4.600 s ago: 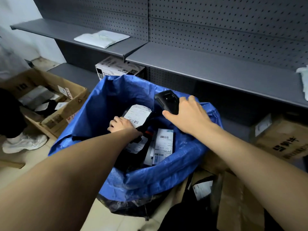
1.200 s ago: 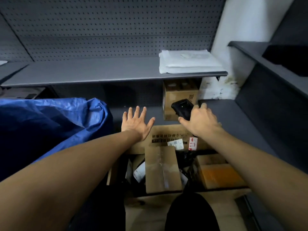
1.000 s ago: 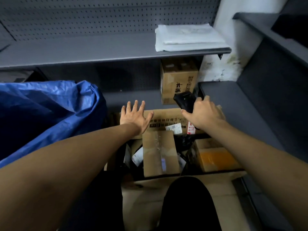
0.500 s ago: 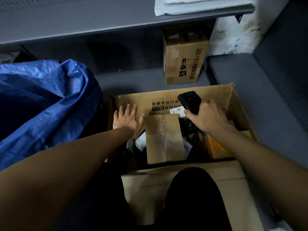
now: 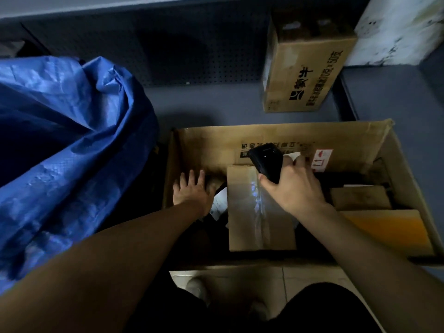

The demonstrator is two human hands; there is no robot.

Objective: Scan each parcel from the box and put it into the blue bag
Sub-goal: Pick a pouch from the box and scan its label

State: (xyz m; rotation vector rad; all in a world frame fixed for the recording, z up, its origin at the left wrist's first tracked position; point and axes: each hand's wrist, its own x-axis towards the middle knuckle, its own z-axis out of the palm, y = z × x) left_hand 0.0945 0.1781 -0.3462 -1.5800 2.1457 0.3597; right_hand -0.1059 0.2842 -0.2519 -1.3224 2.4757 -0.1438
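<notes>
Since half a second ago the left hand [image 5: 192,192] has sunk from the box's left rim down inside, and the view has tipped further downward, so the white stack on the upper shelf has dropped out of sight. From the head camera, the open cardboard box [image 5: 211,145] fills the middle and right of the frame, with the blue bag [image 5: 72,145] bulging at the left, just beside it. That left hand lies low in the box's left end with fingers spread and fairly straight, resting by a white-labelled parcel [image 5: 219,205]; whether it grips anything cannot be told in the dim light. At centre the right hand [image 5: 294,186] curls around a black scanner [image 5: 265,161], held above a taped brown parcel [image 5: 259,210]. An orange parcel [image 5: 389,229] sits at the box's lower right. A smaller printed carton [image 5: 302,68] stands on the grey shelf [image 5: 216,109] at the upper right. Dark trouser knees [image 5: 331,308] show at the bottom edge.
</notes>
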